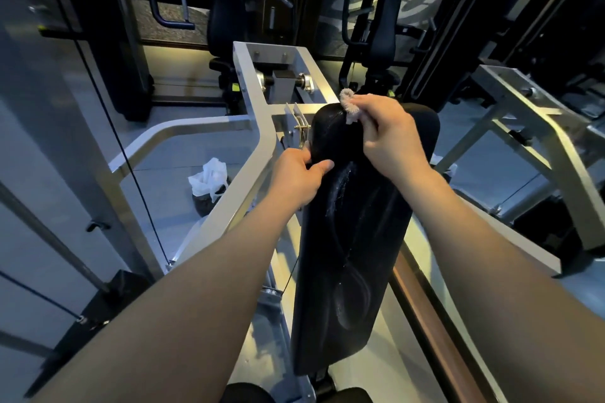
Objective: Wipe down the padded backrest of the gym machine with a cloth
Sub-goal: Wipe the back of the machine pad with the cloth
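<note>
Head view looks down along the black padded backrest [357,239], which is fixed to the grey metal frame [258,127] of the machine in the middle of the picture. Our right hand [389,134] has its fingers curled around a small pale cloth [348,105] at the top part of the pad. Our left hand [294,177] grips the left edge just below, with the thumb on the front face. Pale streaks show on the pad. A white plastic bag [209,178] lies on the floor at left.
</note>
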